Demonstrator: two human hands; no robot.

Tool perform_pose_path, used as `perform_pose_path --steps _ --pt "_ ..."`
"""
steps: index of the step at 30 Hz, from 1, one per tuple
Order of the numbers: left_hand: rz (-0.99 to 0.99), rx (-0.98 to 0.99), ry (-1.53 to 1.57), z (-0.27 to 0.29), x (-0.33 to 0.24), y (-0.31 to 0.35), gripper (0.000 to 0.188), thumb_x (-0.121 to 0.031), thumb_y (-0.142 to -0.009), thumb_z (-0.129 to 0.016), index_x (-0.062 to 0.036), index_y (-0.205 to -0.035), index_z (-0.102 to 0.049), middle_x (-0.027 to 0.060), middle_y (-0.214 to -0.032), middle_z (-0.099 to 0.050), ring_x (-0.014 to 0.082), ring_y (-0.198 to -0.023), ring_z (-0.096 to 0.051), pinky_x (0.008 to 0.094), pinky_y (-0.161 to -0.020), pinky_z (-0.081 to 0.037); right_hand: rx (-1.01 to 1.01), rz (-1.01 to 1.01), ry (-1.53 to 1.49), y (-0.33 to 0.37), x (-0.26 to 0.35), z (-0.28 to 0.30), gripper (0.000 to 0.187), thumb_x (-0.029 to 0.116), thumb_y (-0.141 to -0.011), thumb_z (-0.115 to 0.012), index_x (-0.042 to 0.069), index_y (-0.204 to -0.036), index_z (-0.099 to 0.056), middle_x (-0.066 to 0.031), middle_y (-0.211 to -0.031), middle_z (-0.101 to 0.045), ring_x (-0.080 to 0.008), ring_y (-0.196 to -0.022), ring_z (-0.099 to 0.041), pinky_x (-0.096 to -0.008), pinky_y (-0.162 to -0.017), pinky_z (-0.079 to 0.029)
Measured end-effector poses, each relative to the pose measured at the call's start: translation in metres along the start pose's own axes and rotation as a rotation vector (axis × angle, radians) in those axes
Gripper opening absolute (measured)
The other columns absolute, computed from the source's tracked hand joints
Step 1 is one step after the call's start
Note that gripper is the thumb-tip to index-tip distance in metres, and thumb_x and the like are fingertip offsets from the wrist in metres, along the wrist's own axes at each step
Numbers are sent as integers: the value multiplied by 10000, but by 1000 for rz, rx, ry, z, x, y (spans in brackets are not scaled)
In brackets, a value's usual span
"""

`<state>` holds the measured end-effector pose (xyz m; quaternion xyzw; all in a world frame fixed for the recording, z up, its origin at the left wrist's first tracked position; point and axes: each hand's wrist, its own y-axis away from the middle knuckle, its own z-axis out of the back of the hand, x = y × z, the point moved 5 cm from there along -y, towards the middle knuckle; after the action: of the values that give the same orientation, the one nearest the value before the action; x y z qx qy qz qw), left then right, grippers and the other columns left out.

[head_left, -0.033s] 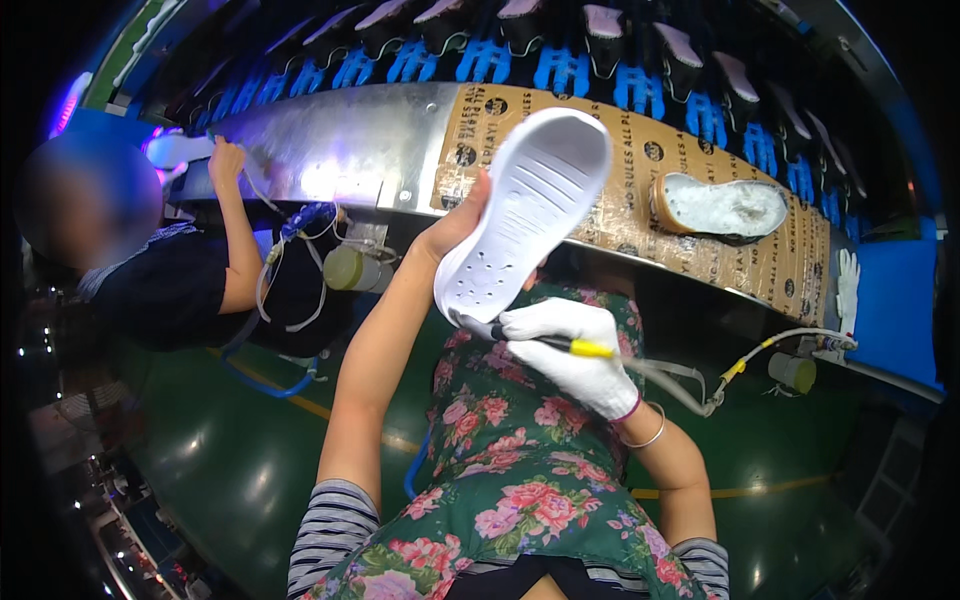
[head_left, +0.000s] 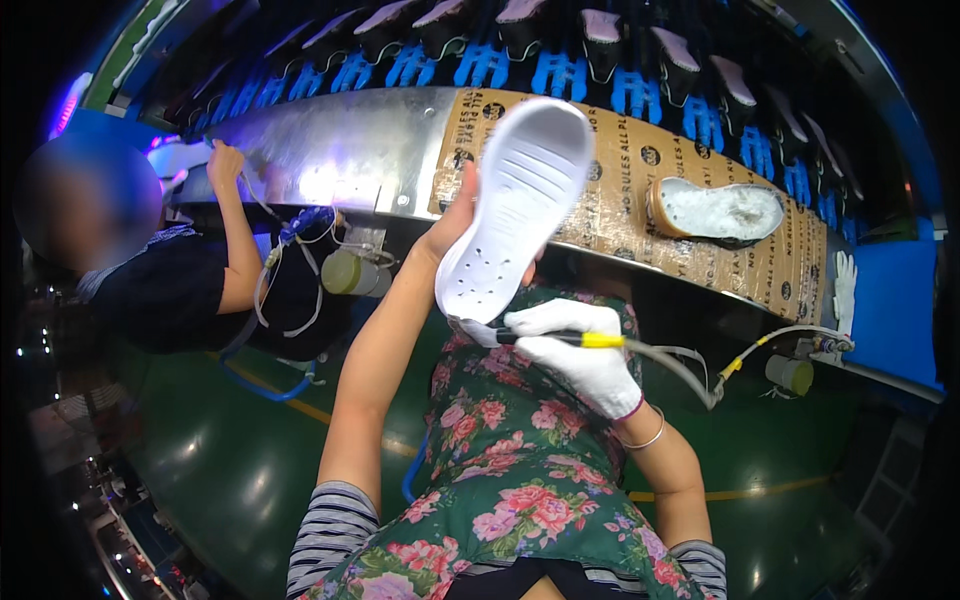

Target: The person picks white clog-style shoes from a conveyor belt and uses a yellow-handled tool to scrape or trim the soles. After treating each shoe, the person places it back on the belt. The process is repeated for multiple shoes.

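Note:
My bare left hand is closed around the edge of a white shoe sole, held up and slanting with its ridged, perforated face toward me. In my white-gloved right hand is a hose-fed brush with a dark handle and a yellow band. Its pale tip lies at the lower end of the sole, by the rim; whether it touches is hard to tell. A pale hose runs from the brush off to the right.
A metal bench carries a printed cardboard sheet, on which a shoe sole-shaped holder with a whitish, stained top rests. Behind are blue clamps in a row. A co-worker's arm is at left. A white glove hangs at right.
The sole has shifted slightly left and up. The brush now lies more level, its tip a little lower at the sole's bottom end.

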<state>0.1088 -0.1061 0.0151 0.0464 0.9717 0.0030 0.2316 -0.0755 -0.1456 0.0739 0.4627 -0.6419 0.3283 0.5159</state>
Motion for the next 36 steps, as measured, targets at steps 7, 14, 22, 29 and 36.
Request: perform_pose_path --steps 7,14,22,29,36 --pt "-721 -446 83 48 -38 10 673 -510 -1113 -398 14 -1526 -487 228 -1518 -552 402 -1412 -530 566 -1188 -431 -305 -71 -388 -2 -17 30 224 -38 -945 -739 -23 -1166 -772 -133 -1196 -784 -176 -1070 -731 -304 -945 -588" --pt "-622 -110 272 10 18 101 928 -757 -1028 -401 -121 -1694 -289 229 -1684 -385 508 -1582 -258 784 -1207 -250 -348 -105 -419 -6 -35 22 247 26 -955 -760 19 -1201 -776 -79 -1177 -790 -119 -961 -726 -250 -786 -589" --pt "-343 -252 556 -10 115 99 965 -569 -840 -636 -43 -1614 -398 277 -1451 -586 543 -1301 -591 768 -1081 -458 -241 4 -49 -7 -11 12 269 -14 -919 -771 -9 -1189 -780 -99 -1166 -790 -155 -1013 -734 -295 -886 -596" --pt "-438 -33 684 -66 113 64 1065 -845 -887 -581 -130 -1648 -370 210 -1581 -514 476 -1403 -533 745 -1114 -426 -184 558 621 -5 77 6 254 11 -768 -873 39 -1013 -811 -147 -1052 -810 -283 -929 -780 -370 -837 -613" --pt "-449 -436 215 -63 124 66 1066 -796 -887 -647 -128 -1663 -350 153 -1594 -529 364 -1423 -560 563 -1211 -444 -150 832 954 -9 108 -5 376 -1 -726 -859 71 -1092 -809 -136 -1083 -803 -310 -974 -780 -399 -848 -604"
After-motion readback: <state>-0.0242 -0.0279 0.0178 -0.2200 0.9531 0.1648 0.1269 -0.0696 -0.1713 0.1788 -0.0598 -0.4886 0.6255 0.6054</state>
